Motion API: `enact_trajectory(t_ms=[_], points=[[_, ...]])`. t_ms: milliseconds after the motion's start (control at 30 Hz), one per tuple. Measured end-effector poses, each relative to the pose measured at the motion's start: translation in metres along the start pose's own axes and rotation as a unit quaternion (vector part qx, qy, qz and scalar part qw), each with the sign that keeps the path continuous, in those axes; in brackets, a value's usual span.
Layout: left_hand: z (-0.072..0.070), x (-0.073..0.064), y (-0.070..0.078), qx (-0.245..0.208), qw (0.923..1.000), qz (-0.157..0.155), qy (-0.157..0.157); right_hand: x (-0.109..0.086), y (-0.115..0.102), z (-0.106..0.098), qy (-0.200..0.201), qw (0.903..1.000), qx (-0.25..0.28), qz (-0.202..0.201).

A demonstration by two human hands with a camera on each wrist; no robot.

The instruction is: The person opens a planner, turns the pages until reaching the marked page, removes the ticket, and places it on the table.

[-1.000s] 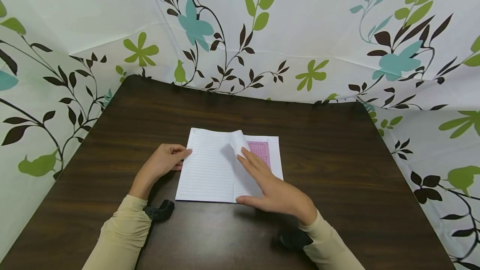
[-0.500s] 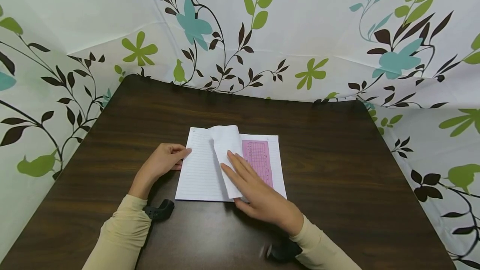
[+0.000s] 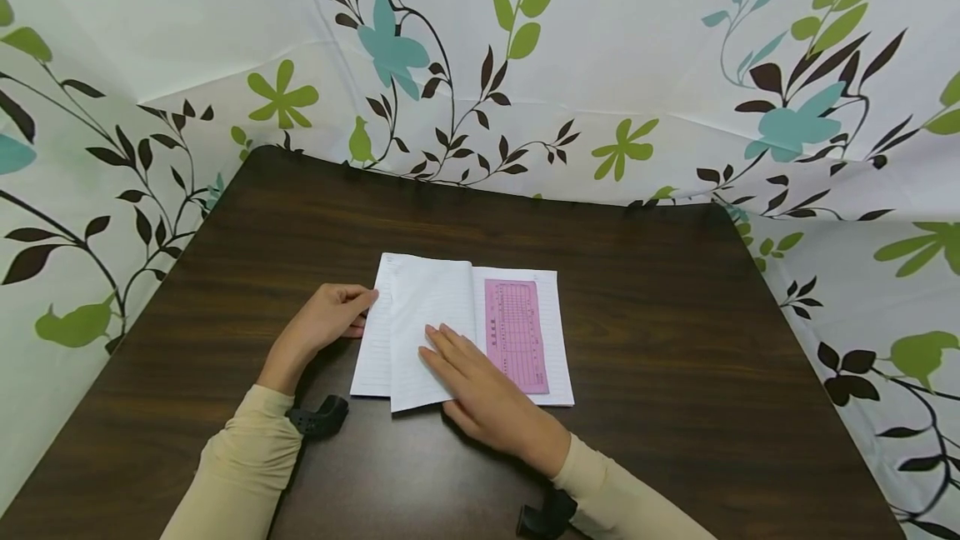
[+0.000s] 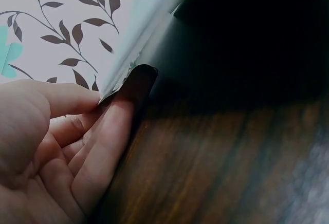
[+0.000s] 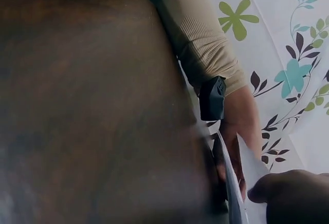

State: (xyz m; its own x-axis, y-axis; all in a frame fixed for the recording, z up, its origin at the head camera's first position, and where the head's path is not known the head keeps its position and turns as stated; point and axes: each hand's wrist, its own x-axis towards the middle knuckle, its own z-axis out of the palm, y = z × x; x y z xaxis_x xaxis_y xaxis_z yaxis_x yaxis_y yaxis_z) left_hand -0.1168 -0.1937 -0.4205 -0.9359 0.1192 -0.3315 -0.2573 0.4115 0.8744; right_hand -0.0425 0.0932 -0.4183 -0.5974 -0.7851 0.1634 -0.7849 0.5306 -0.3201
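Observation:
An open lined notebook (image 3: 375, 340) lies on the dark wooden table, with a pink printed slip (image 3: 516, 336) on its right-hand page. My left hand (image 3: 318, 325) pinches the notebook's left edge. The left wrist view shows the thumb of that hand (image 4: 67, 136) above the edge and fingers under the dark cover (image 4: 141, 80). Across the left side lies a white page (image 3: 431, 290), partly turned over. With fingers extended, my right hand (image 3: 498, 411) rests on this page near its lower right. In the right wrist view, that hand's thumb (image 5: 288, 196) appears dark beside the raised paper (image 5: 252, 170).
Dark table (image 3: 637, 298) surrounds the notebook on all sides. A white curtain (image 3: 600, 40) with leaf and bird prints hangs behind and beside the table. Black wrist devices (image 3: 321, 417) sit at both sleeve cuffs.
My right hand has swept leftward, carrying the page from the right side over to the left. The pink slip is now fully uncovered. My left hand has stayed at the notebook's left edge.

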Motion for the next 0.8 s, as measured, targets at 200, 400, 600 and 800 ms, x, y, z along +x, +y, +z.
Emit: enact_trajectory(t_ms=[200, 400, 600, 800], points=[[0.000, 0.000, 0.000, -0.003, 1.0000, 0.004, 0.002, 0.003, 0.001, 0.009, -0.013, 0.9999, 0.001, 0.005], [-0.001, -0.001, 0.000, 0.001, 1.0000, 0.001, 0.005, 0.004, 0.003, 0.010, -0.007, 0.9993, 0.036, -0.002], [-0.002, -0.001, 0.000, 0.015, 0.9999, 0.005, 0.004, 0.007, 0.007, 0.012, -0.010, 0.9977, 0.064, -0.018], [0.001, -0.001, 0.001, 0.027, 0.9995, 0.016, -0.004, 0.003, 0.028, -0.001, 0.101, 0.9928, 0.058, 0.028]])
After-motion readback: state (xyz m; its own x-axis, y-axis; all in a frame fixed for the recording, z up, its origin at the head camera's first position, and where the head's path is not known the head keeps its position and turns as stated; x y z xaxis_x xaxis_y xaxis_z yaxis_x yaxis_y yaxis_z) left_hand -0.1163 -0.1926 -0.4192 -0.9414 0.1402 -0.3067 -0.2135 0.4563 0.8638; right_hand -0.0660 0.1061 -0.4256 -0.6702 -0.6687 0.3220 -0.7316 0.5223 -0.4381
